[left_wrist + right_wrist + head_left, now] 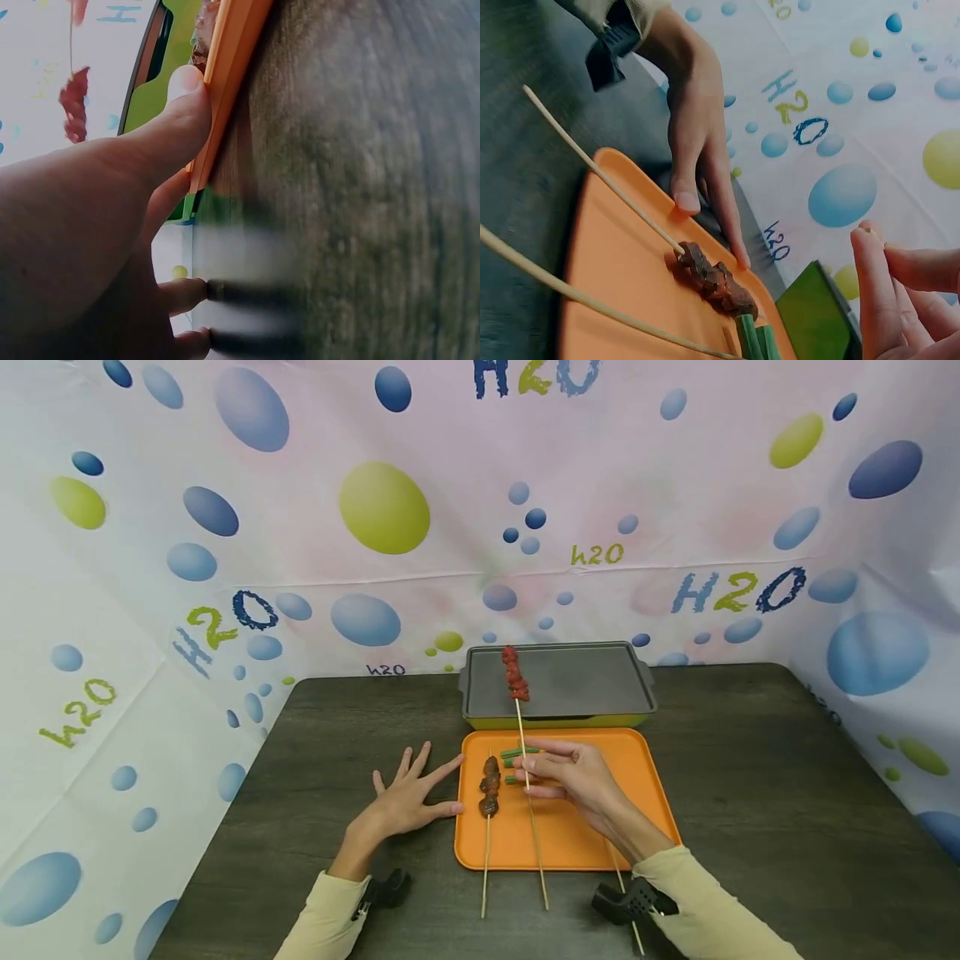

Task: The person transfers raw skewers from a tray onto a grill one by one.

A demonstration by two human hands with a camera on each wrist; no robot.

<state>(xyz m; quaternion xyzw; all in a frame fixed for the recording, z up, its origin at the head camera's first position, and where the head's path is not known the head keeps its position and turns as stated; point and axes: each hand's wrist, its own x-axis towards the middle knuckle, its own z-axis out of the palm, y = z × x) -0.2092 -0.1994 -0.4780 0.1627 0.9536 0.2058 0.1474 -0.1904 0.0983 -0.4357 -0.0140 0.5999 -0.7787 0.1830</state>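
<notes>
My right hand [573, 777] pinches the thin wooden stick of a skewer of red meat pieces [514, 673] between thumb and fingers. The skewer stands nearly upright, its meat overlapping the grey pan in the head view. My left hand [408, 797] has its fingers spread, with thumb [191, 105] and index fingertip at the left rim of an orange tray [570, 843]. On the tray lies a skewer of brown meat chunks [490, 787], its stick jutting over the front edge. Green stalk pieces [754, 337] lie beside it, partly hidden behind my right hand.
Behind the tray stands a shallow rectangular pan [585, 681], grey inside and green outside. Another stick [624, 889] pokes out past the tray's front edge under my right forearm. Dark wood table [787, 793] surrounds the tray, and a dotted printed sheet [465, 510] hangs behind.
</notes>
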